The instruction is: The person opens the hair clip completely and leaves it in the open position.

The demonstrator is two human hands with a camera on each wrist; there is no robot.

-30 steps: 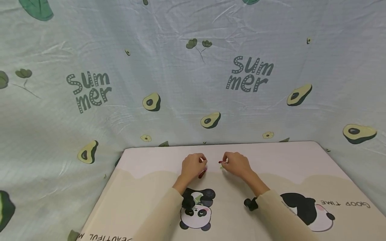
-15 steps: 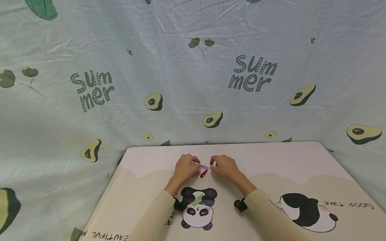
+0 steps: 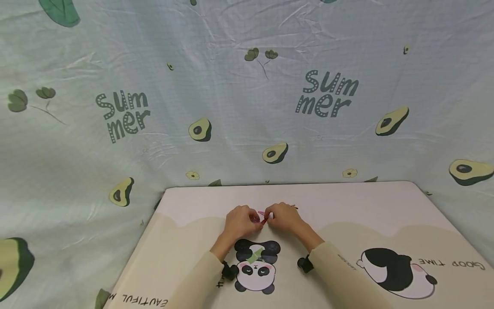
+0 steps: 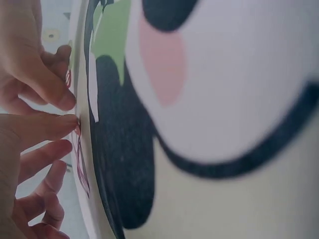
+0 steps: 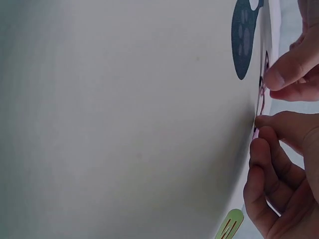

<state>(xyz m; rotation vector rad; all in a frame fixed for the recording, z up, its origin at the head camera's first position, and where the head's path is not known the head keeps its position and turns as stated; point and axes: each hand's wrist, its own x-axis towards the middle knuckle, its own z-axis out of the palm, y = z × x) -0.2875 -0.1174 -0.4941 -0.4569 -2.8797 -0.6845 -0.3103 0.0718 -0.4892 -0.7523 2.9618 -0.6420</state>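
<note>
Both hands meet over a small cluster of snap hair clips on the printed mat. My right hand [image 3: 283, 216] pinches the end of a red hair clip [image 3: 264, 222] between thumb and forefinger, low at the mat. Close beside it, my left hand [image 3: 242, 222] has its thumb tip at the clips, its other fingers loosely bent and apart in the left wrist view. A pink hair clip [image 3: 261, 213] shows between the hands. Under the left fingers lies another pinkish clip [image 4: 82, 167], partly hidden. A green hair clip [image 5: 230, 224] lies near the right hand in the right wrist view.
The cream mat [image 3: 328, 201] covers the table and carries panda prints [image 3: 254, 274] and lettering. Beyond the right hand lies another small clip [image 3: 295, 207]. Behind the table's far edge hangs a pale curtain [image 3: 231, 86] with avocado prints. Dark wrist devices [image 3: 306, 264] sit at the sleeves.
My right hand has moved left from farther off, where it held a reddish clip, and its fingertips now touch the red clip in the middle. The left hand stays over the pink clips.
</note>
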